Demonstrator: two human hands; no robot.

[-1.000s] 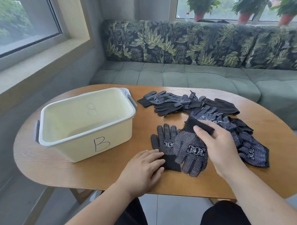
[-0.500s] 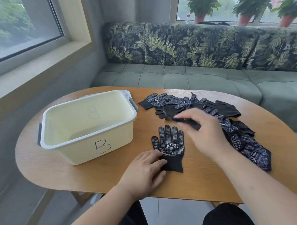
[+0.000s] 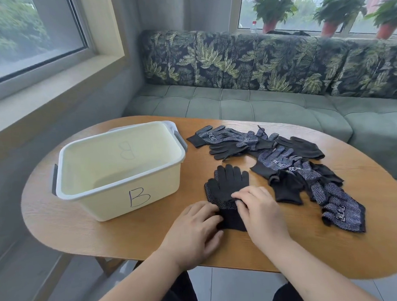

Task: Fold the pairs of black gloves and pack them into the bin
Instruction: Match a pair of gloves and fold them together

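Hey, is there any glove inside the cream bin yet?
No, the bin shows only its bare cream floor and walls, while all the gloves lie on the table beside it.

The desk is wood with a fine, visible grain, and its finish is matt with only a soft sheen. The bin is smooth cream plastic, a little glossy, with a grey plastic handle. The stacked gloves are black knitted cloth, matt; the lower one carries small pale dots. The glove pile is the same cloth, mostly dotted. The sofa seat is matt green cloth.
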